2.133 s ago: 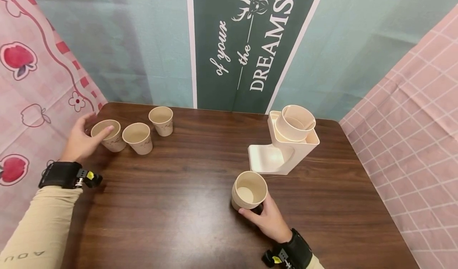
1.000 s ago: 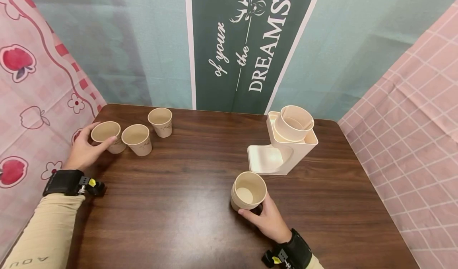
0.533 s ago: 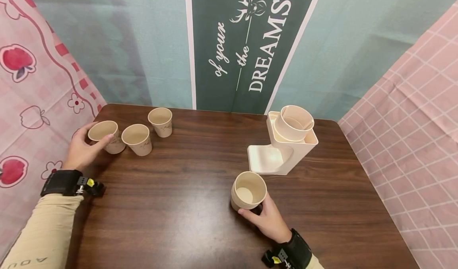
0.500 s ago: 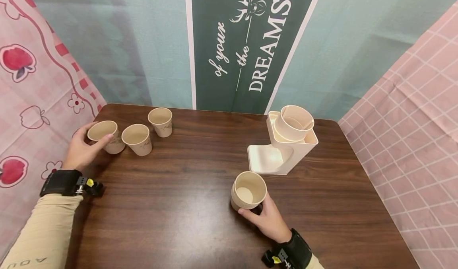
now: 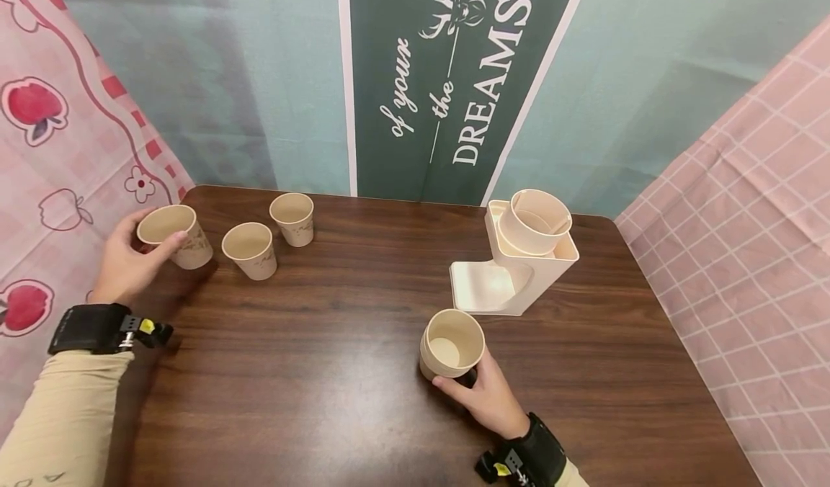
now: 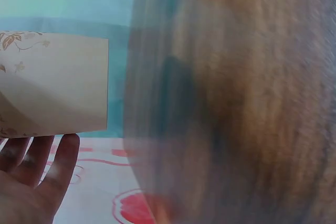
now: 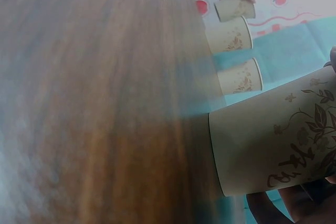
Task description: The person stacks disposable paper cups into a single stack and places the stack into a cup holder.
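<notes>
On the far left, my left hand (image 5: 126, 265) grips a beige paper cup (image 5: 193, 248) round its side, thumb near the rim. The left wrist view shows this paper cup (image 6: 58, 87) with its base raised off the table, fingers (image 6: 62, 158) against its side. Two more paper cups stand just to the right, a nearer one (image 5: 256, 258) and a farther one (image 5: 295, 222). Front and centre right, my right hand (image 5: 488, 400) holds a paper cup stack (image 5: 447, 350) with a doubled rim. Leaf print and writing show on the stack's side (image 7: 262, 145).
A cream cup holder (image 5: 528, 285) with a flat foot and a round ring (image 5: 534, 220) on top stands at the back right, just behind the stack. The brown wooden table (image 5: 311, 372) is bordered by a blue-green cloth (image 5: 272, 76) behind and pink cloths at both sides.
My left hand has closed round the leftmost paper cup and moved it up and left, away from its neighbour. The right hand and its stack have stayed in place.
</notes>
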A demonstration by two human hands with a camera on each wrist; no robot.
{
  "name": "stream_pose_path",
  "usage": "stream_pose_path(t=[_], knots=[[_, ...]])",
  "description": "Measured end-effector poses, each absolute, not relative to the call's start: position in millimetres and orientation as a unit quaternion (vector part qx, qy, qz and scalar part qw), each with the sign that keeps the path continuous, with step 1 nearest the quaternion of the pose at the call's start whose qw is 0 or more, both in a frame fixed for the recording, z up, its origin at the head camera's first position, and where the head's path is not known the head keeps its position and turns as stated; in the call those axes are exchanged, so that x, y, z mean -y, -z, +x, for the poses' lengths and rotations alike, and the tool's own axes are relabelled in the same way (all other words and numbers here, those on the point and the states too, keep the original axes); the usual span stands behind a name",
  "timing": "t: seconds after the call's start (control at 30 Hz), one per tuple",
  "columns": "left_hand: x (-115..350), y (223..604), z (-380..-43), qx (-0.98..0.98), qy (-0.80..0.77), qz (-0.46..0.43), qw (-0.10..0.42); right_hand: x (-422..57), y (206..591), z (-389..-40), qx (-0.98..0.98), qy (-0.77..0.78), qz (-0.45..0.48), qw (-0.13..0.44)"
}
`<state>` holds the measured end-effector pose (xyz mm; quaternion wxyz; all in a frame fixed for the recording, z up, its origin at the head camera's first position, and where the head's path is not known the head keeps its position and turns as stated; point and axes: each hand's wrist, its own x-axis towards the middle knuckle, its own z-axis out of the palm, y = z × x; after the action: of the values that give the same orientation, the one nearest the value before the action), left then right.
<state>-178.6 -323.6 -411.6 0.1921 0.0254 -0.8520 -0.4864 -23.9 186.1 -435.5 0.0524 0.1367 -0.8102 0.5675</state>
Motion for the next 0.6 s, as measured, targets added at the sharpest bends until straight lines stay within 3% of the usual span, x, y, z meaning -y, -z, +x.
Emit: stream_pose_path(t=[0.3, 0.6], knots=[[311.4, 382.8, -173.1, 0.833, 0.510, 0.005, 0.214, -188.3, 445.1, -26.2, 0.812, -0.566, 0.131, 0.050], [288.0, 355.5, -165.4, 0.832, 0.506, -0.045, 0.224, -184.3, 428.9, -22.2, 0.812, -0.566, 0.133, 0.054]])
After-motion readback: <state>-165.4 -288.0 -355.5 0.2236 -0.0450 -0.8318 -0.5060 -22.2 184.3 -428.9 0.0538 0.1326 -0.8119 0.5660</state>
